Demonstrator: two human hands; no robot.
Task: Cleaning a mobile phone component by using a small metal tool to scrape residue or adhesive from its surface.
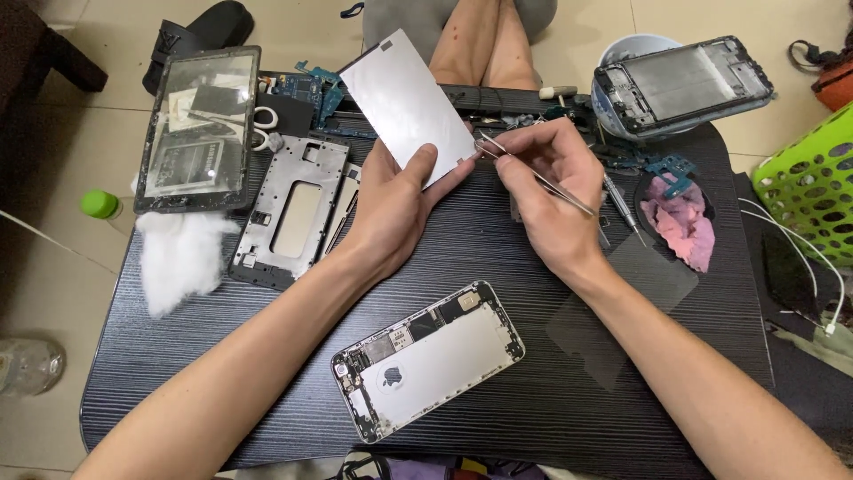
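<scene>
My left hand holds a flat grey rectangular panel by its lower end, tilted up over the dark table. My right hand grips thin metal tweezers, and their tips touch the panel's lower right corner. An opened silver phone back with exposed parts lies on the table below both forearms.
A metal phone frame and white cotton wad lie at left, beside a broken tablet. Another phone frame rests on a bowl at back right. A pink cloth, screwdriver, green basket and white cable sit at right.
</scene>
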